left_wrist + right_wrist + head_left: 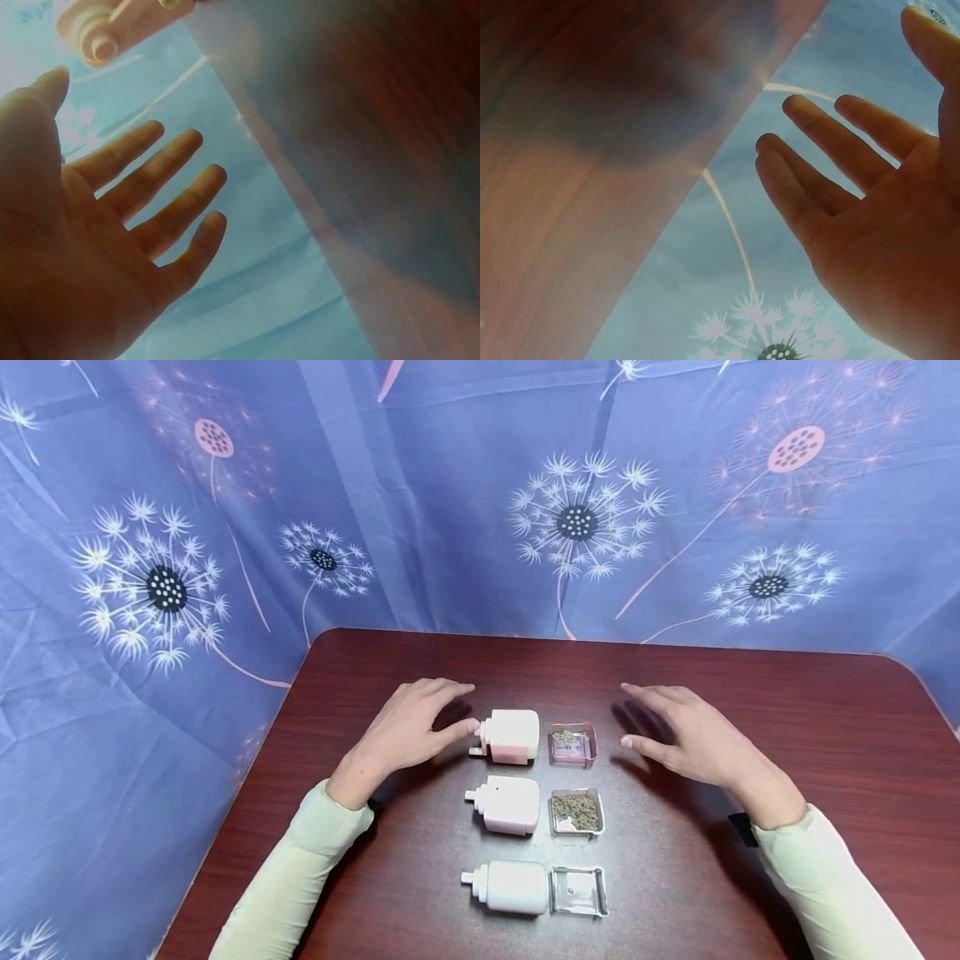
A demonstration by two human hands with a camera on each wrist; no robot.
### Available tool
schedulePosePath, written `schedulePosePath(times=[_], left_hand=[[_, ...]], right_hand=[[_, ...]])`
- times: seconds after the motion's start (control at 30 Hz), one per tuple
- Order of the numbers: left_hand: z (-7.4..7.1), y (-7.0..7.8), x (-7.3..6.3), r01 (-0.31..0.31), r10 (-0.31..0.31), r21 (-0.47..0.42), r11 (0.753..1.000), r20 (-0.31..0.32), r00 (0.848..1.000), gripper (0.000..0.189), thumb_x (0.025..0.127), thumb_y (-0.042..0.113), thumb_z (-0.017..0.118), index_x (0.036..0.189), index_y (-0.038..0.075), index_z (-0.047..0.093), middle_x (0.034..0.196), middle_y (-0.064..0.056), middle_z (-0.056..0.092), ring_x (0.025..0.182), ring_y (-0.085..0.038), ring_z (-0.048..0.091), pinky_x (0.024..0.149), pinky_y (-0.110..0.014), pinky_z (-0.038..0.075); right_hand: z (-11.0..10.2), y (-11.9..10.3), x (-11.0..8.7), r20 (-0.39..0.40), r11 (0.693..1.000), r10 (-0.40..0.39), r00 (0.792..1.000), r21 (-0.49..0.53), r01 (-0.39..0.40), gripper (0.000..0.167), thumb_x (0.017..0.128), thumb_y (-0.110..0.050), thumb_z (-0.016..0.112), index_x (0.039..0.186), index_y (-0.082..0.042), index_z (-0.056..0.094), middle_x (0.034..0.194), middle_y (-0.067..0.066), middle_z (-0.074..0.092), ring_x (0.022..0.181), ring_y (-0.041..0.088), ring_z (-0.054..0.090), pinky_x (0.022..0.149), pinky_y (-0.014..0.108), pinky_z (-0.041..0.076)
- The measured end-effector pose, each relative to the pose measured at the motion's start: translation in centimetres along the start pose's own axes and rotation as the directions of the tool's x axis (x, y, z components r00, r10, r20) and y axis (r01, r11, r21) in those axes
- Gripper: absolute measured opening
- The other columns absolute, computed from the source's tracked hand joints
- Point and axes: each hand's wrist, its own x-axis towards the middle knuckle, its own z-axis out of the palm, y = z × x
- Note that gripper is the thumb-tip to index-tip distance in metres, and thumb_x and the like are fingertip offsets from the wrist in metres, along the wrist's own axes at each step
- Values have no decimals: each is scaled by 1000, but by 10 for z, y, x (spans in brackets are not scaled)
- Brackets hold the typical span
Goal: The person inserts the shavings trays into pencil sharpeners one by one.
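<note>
While both hands [412, 722] [693, 735] are outspread, a bottle [513, 737] and tray [576, 753] intervene, patterned cloth [457, 527] behind.

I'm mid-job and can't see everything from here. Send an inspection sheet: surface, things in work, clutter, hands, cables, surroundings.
Surface: dark reddish-brown table, wood-grained.
Bottles: far bottle, middle bottle and near bottle lie sideways, nozzles pointing left.
Trays: far tray holds a little crumbly matter; middle tray holds more; near tray shows only a small spot.
Clutter: nothing seen.
Left hand: holds nothing; fingers spread, thumb near the far bottle's nozzle, contact unclear.
Right hand: holds nothing, right of the far tray.
Cables: nothing seen.
Surroundings: blue dandelion-print cloth behind the table.
</note>
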Motion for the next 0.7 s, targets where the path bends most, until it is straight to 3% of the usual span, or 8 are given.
schedulePosePath(times=[0.47,0.7], left_hand=[[4,22,-1,-103,103,-28,994,8,995,65,102,59,62,154,20,57,144,1,64,134,-22,58,110,-50,44],[9,28,0,-135,136,-30,990,21,991,65,101,57,66,155,22,56,143,4,65,131,-18,59,110,-47,44]], right_hand=[[14,-16,3,44,997,-63,997,37,61,77,91,-36,85,151,-1,55,143,19,65,129,38,62,109,57,46],[20,-20,7,84,997,-60,995,56,56,81,87,-36,88,153,-2,55,142,17,66,127,36,64,108,56,49]])
